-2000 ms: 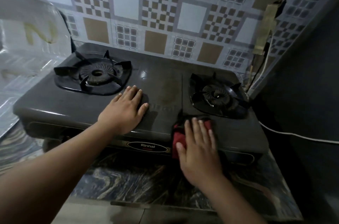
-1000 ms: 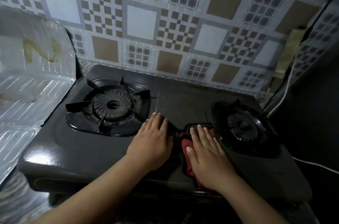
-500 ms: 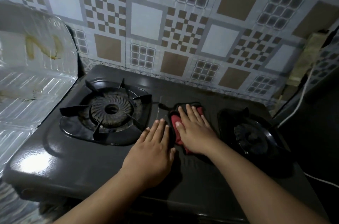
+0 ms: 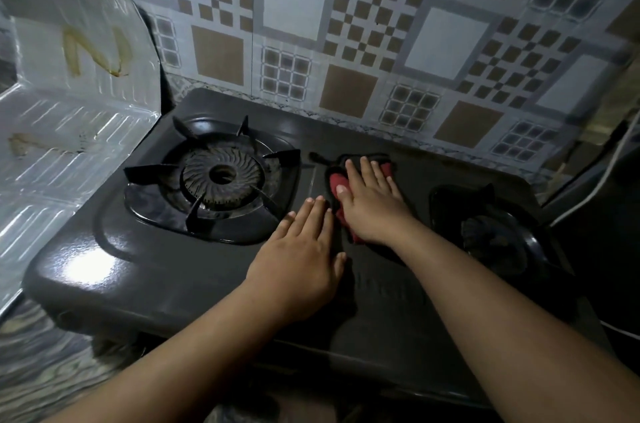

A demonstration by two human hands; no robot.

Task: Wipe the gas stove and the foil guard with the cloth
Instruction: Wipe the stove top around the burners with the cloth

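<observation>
Forearms reach in from the near edge onto the gas stove (image 4: 145,270), a dark two-burner unit standing on a marbled surface (image 4: 38,367). No brand plate or lettering can be read on the stove from this angle. The left hand (image 4: 301,259) lies flat on the stove top, fingers straight and together, grasping nothing, just right of the left burner (image 4: 221,176). Just beyond it and to its right, the right hand (image 4: 370,204) presses flat, fingers extended, on the red cloth (image 4: 337,185), which lies on the stove's middle strip between the two burners, toward its back edge. The right burner (image 4: 491,232) sits at the stove's right side, dim and partly blurred. At the stove's left side stands the foil guard (image 4: 76,131), touching the stove's edge, with yellowish-brown streaks that form no legible writing. Behind the stove rises a patterned tile wall (image 4: 346,24); a white cable (image 4: 609,173) hangs off the stove's right rear corner.
</observation>
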